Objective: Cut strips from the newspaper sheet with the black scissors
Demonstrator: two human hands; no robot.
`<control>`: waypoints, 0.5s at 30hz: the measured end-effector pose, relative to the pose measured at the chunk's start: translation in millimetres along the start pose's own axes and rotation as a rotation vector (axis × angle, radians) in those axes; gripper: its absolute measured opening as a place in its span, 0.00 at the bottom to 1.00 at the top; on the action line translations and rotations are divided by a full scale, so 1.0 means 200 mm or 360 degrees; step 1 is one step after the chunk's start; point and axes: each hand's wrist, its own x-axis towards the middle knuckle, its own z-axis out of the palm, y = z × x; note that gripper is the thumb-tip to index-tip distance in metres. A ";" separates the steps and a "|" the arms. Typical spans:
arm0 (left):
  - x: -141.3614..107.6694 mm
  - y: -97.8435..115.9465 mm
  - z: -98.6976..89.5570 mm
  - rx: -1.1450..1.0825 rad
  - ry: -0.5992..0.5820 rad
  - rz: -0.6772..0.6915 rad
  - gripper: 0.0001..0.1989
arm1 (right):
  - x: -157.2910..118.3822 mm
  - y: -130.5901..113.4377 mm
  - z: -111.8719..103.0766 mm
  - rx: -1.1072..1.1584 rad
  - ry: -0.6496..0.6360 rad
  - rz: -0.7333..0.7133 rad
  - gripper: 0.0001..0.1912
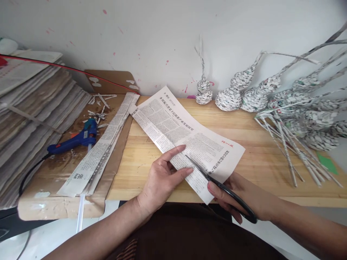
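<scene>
A printed newspaper sheet (pixel 200 126) lies slantwise over the wooden table, its near corner past the front edge. My left hand (pixel 165 177) grips its near long edge, forefinger and thumb on top of the paper. Black scissors (pixel 233 195) are in my right hand (pixel 244 195), which is closed round the handles. The blades lie over the sheet, their tips close to my left forefinger and thumb. Long cut newspaper strips (pixel 100 155) rest on cardboard to the left.
A blue glue gun (pixel 78 139) and paper scraps (pixel 101 104) lie on the cardboard (pixel 46 180). Stacked newspapers (pixel 29 119) stand far left. Woven paper gourds (pixel 230 97) line the wall, with rolled paper sticks (pixel 290 151) at the right on the table (pixel 135 180).
</scene>
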 end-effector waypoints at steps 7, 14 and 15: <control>-0.01 0.01 0.01 0.0006 0.0000 -0.0037 0.30 | 0.01 0.01 0.00 0.0012 -0.0005 0.0032 0.23; 0.00 0.01 0.00 0.0000 -0.0004 0.0006 0.30 | 0.00 0.01 0.01 0.0109 -0.0004 0.0012 0.22; 0.00 0.01 0.00 0.0006 -0.0008 0.0005 0.30 | 0.00 0.00 0.01 0.0079 0.0002 -0.0014 0.22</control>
